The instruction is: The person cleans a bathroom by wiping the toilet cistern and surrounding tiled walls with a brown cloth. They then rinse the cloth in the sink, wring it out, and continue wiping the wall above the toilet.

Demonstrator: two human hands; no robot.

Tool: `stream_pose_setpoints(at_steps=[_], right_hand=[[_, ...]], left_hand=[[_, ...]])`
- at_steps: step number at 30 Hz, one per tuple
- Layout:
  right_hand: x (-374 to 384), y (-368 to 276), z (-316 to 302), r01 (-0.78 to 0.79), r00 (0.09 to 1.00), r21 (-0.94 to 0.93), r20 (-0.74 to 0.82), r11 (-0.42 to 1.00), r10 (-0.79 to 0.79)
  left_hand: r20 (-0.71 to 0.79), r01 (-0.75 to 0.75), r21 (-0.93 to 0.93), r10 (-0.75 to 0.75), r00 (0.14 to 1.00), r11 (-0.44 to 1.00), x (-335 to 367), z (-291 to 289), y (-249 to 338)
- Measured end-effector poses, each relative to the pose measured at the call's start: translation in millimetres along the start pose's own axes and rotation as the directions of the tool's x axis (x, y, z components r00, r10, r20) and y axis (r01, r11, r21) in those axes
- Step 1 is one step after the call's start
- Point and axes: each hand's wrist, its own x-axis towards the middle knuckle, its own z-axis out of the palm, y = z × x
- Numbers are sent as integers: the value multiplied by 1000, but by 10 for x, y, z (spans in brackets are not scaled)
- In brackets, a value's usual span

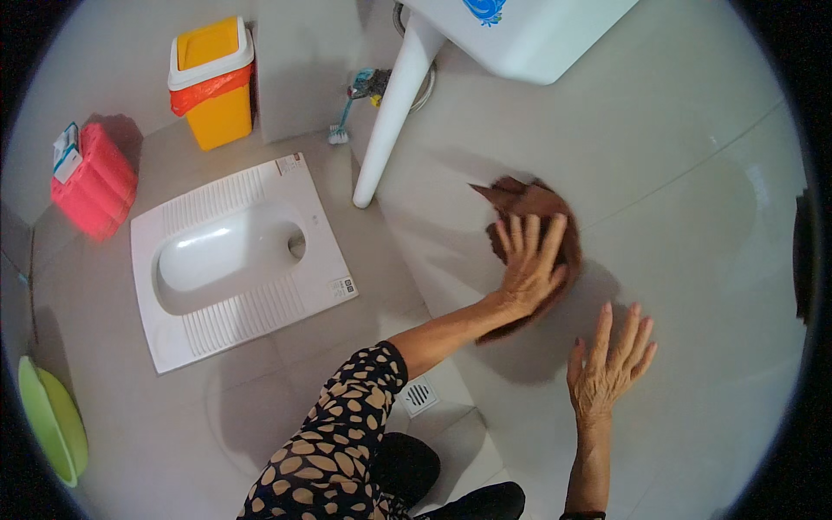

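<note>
A brown cloth (530, 201), bunched at its upper end, lies against the pale grey tiled wall (693, 260). My left hand (527, 273) rests flat on it, fingers spread and pressing the fabric to the tiles. Part of the cloth trails out below the wrist. To the right and a little lower, my right hand (611, 364) is open with its fingers apart. Nothing is in it, and its palm faces the tiles; whether it touches them I cannot tell.
A white basin (529, 43) with a slanting white pipe (399, 113) juts out above. To the left are a squat toilet (325, 260), a yellow bin (221, 113), a pink pack (95, 182), a green basin (52, 420) and a brush (340, 130). A floor drain (419, 396) lies near my feet.
</note>
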Motion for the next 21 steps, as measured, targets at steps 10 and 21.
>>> stream_pose_setpoints(at_steps=[10, 21], right_hand=[[210, -246, 273, -45, 998, -57, -55, 997, 42], [264, -149, 234, -3, 998, -105, -55, 994, -3]], left_hand=[[34, -320, 61, 319, 947, 945, 276, -366, -323], [-248, 403, 83, -372, 894, 912, 153, -63, -1909]])
